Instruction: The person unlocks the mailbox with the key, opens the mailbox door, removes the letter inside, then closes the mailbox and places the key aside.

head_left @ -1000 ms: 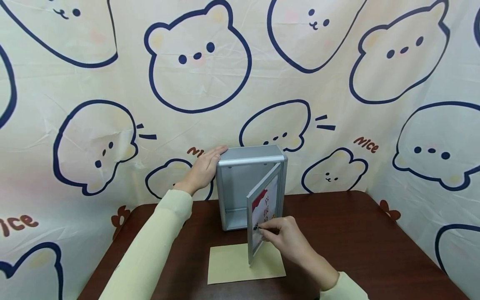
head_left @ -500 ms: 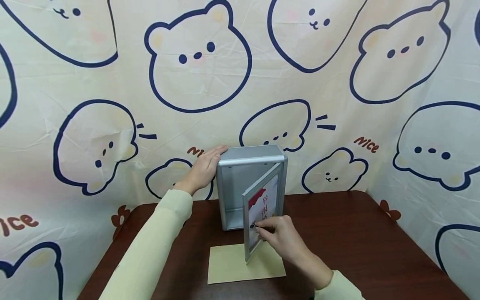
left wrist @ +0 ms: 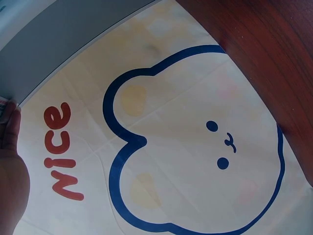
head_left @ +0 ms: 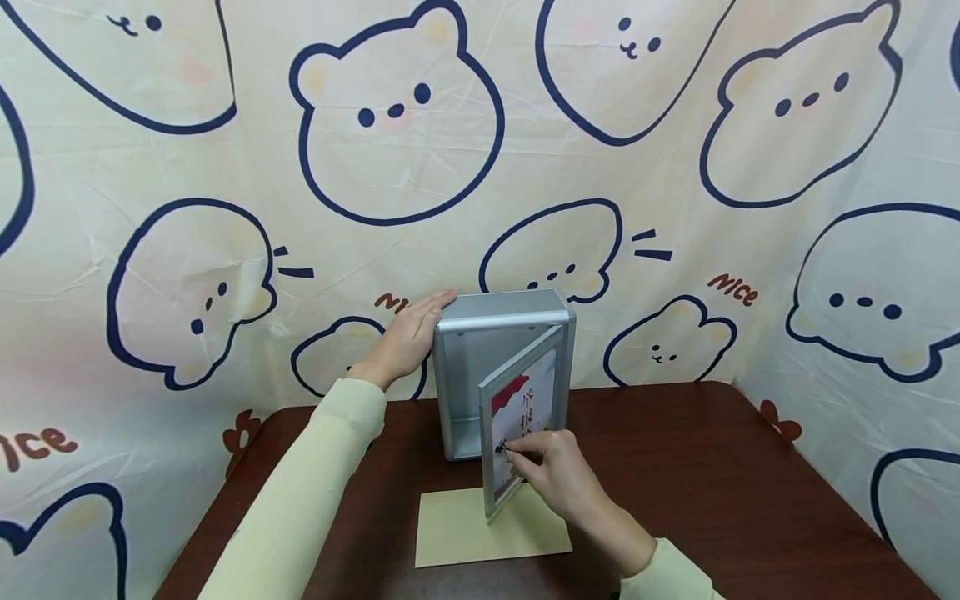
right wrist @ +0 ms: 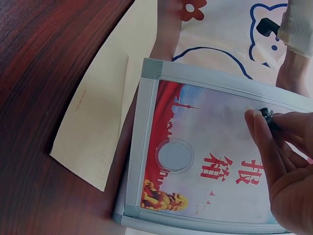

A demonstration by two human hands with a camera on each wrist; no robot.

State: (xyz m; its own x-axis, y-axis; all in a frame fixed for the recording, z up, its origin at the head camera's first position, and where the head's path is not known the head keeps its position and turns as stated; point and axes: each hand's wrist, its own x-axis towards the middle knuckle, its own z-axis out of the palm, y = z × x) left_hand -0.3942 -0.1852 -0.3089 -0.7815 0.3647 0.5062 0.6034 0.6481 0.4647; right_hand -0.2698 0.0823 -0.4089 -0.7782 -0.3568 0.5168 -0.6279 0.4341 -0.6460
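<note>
A silver metal box (head_left: 502, 310) stands upright on the table. Its framed door (head_left: 521, 387), hinged on the right, is swung partway out and bears a printed sheet with red characters. At the door's free edge, thumb and forefinger of my right hand (head_left: 561, 477) pinch a small black key (right wrist: 267, 114) at the lock; the lock itself is mostly behind the fingers. My left hand (head_left: 405, 340) rests with extended fingers on the box's upper left corner. The left wrist view catches only part of that hand (left wrist: 11, 181) beside the box's grey side (left wrist: 58, 44).
A pale yellow envelope (head_left: 453, 533) lies flat on the dark red-brown table (head_left: 675, 475) in front of the box, partly under the door's lower corner. Behind the table hangs a cream cloth (head_left: 585, 183) with bear drawings.
My right hand has moved left with the key, swinging the door a little toward the box's opening. The left hand, box and envelope have stayed put.
</note>
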